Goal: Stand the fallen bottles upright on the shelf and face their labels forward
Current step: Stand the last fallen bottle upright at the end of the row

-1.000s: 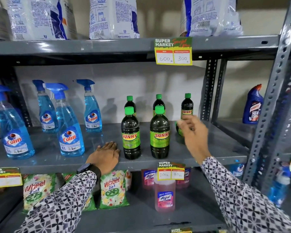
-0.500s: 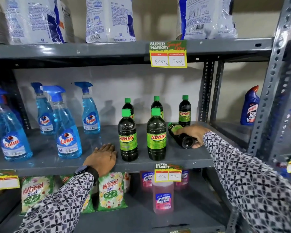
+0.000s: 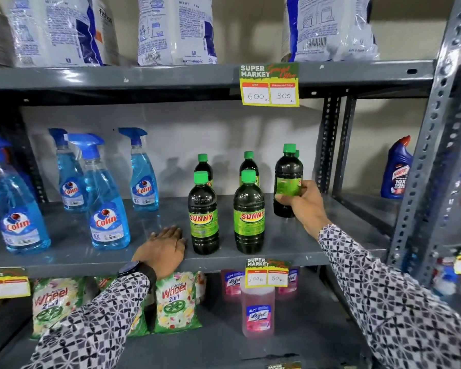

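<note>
My right hand grips a dark Sunny bottle with a green cap, upright at the right of the grey middle shelf. Its green label is turned mostly away, and only its right edge shows red print. Whether its base touches the shelf I cannot tell. Two Sunny bottles stand at the front with labels forward. Two more stand behind them, and a third cap shows behind the held bottle. My left hand lies flat on the shelf's front edge, left of the front bottles.
Several blue Colin spray bottles stand on the left of the shelf. White bags fill the shelf above. Wheel packets and pink Lizol bottles sit below. A blue Harpic bottle stands beyond the right upright.
My right hand reached in, gripped the bottle lying on its side and raised it upright. My left hand stayed flat on the shelf.
</note>
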